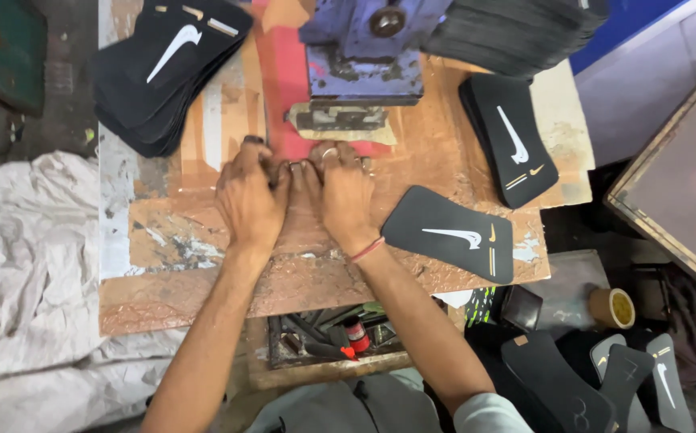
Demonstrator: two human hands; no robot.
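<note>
Both hands (pixel 296 196) together on worn board (pixel 195 240), press (pixel 364 56) just beyond.

A roll of tape (pixel 612 307) sits low at the right — near it a heap of dark insoles (pixel 588 377). White crumpled sheeting (pixel 27 273) lies left of the desk (pixel 171 297) — a red-capped bottle (pixel 356 335) below.

A flat black insole-shaped piece (pixel 452 232) with a white curved mark was laid tilted on the brown tabletop (pixel 203 240), just beside the right hand (pixel 344 196).
</note>
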